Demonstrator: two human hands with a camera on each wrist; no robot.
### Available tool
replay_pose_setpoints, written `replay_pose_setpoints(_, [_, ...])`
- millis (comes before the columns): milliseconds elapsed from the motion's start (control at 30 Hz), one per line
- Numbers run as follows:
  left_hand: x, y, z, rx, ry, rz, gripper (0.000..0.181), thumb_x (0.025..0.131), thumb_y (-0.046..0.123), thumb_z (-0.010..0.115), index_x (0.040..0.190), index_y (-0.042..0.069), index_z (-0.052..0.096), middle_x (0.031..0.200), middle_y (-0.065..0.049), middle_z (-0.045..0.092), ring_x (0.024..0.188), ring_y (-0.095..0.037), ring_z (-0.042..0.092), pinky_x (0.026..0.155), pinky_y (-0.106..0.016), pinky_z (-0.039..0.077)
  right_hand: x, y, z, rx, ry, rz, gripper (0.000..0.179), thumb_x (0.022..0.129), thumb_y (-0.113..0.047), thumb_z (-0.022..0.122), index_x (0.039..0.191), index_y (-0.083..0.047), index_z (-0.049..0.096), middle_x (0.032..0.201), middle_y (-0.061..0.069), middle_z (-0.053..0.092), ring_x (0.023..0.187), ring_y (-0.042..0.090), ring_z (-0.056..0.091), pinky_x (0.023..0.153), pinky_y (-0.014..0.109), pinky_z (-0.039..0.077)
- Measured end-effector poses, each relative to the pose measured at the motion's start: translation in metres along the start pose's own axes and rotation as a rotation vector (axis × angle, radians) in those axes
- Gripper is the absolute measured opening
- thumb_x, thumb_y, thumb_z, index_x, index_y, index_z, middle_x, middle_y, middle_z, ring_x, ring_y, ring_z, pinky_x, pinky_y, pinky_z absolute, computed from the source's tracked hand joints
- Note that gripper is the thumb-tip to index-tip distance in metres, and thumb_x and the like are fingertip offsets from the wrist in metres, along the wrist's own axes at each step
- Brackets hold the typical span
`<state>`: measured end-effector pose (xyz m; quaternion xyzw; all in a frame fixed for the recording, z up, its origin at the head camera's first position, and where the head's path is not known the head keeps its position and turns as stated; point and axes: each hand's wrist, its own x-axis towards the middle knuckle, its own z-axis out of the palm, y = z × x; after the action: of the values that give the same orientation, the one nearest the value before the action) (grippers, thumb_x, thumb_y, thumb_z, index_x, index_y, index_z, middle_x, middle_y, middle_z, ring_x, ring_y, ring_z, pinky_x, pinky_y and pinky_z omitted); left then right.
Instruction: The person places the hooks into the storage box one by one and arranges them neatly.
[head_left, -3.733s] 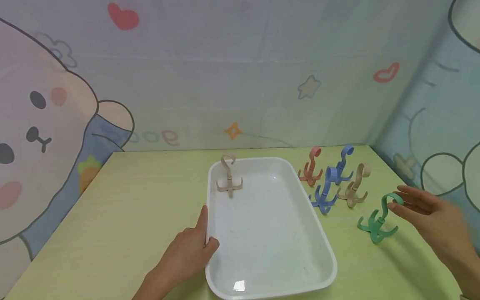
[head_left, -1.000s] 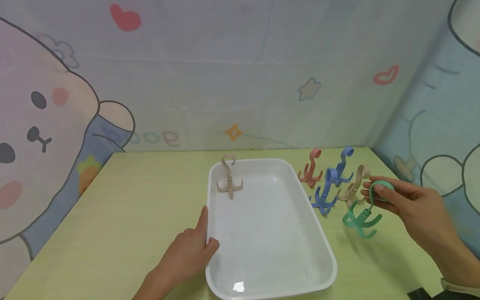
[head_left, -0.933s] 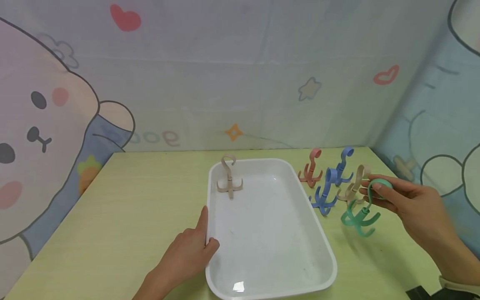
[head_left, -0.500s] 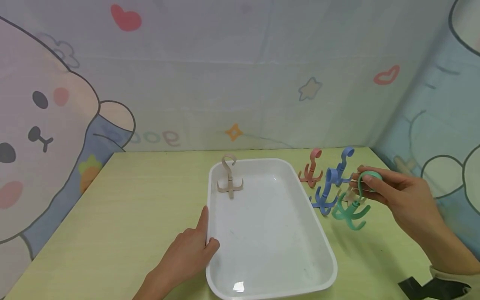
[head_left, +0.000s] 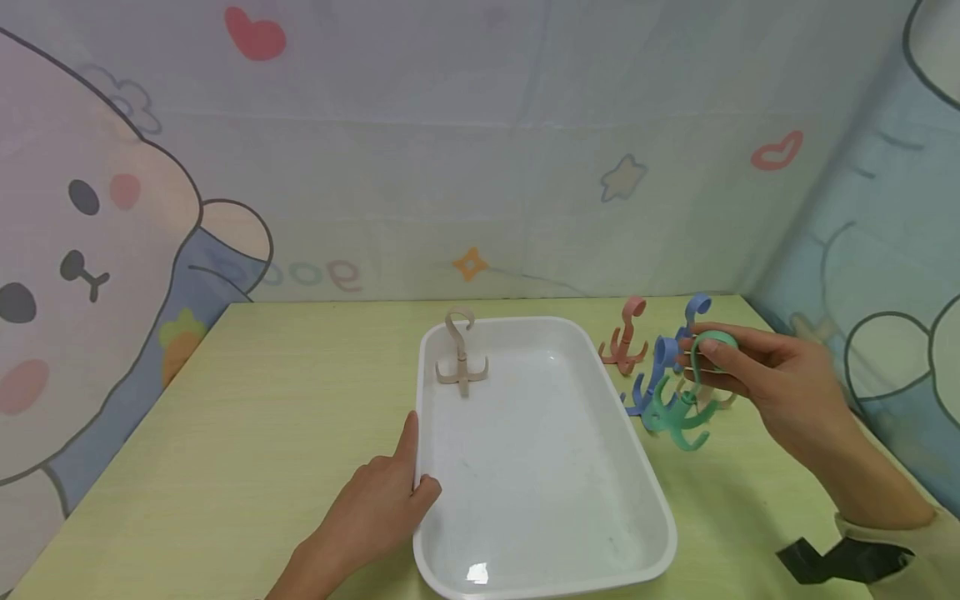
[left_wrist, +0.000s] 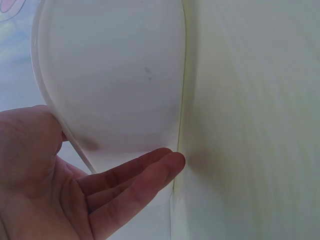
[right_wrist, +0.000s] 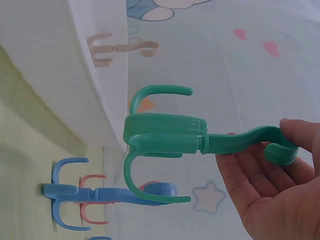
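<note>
My right hand (head_left: 795,392) pinches a green multi-prong hook (right_wrist: 165,135) by its curled top, thumb against fingers. The hook's prongs hang down, off the table, to the right of the white tray (head_left: 540,467). In the head view it overlaps a blue hook (head_left: 663,358) and mostly hides a beige hook (head_left: 705,396). My left hand (head_left: 371,508) holds the tray's left rim, thumb over the edge and fingers along the outer wall; the left wrist view shows these fingers (left_wrist: 135,190) beside the wall. Inside the tray's far left corner stands another beige hook (head_left: 461,358).
Beyond the tray's right side stand a red hook (head_left: 624,337) and a second blue hook (head_left: 696,310), partly behind my right hand. The pale green table (head_left: 300,400) ends at a printed cloth backdrop (head_left: 420,167), with another cloth panel (head_left: 885,233) on the right.
My right hand took the green hook by its curl, lifted it from the table and carried it leftward and away, in front of the other hooks. My left hand stays at the tray.
</note>
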<state>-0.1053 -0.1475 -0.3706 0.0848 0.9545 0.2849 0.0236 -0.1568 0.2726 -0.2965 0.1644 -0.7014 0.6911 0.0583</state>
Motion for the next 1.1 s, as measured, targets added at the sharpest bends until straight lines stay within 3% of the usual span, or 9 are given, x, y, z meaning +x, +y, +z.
replay_pose_setpoints(500, [-0.001,0.0,-0.001,0.011,0.001,-0.003,0.081,0.095,0.021,0.053,0.166,-0.002,0.024,0.085,-0.009,0.07,0.078,-0.02,0.061,0.074,-0.039,0.049,0.017,-0.007,0.026,-0.042,-0.015,0.009,0.025,0.102,-0.006,0.067,0.124,-0.003,0.077,0.11,0.002,0.082,0.096,0.013,0.079,0.086,0.028,0.061])
replay_pose_setpoints(833, [0.0,0.0,-0.001,0.007,0.002,-0.005,0.081,0.094,0.021,0.054,0.166,-0.002,0.024,0.089,-0.013,0.072,0.078,-0.02,0.061,0.074,-0.039,0.049,0.03,-0.006,0.038,-0.137,0.001,0.07,0.026,0.1,-0.015,0.072,0.125,-0.01,0.079,0.114,-0.009,0.08,0.094,0.01,0.079,0.083,0.026,0.061])
replay_pose_setpoints(1100, [0.0,0.0,-0.001,-0.001,0.004,-0.004,0.081,0.094,0.021,0.054,0.166,-0.003,0.024,0.083,-0.01,0.069,0.076,-0.019,0.06,0.071,-0.038,0.049,0.039,-0.003,0.046,-0.23,-0.021,0.057,0.034,0.101,-0.022,0.072,0.13,-0.003,0.074,0.113,-0.006,0.08,0.1,0.01,0.078,0.085,0.027,0.062])
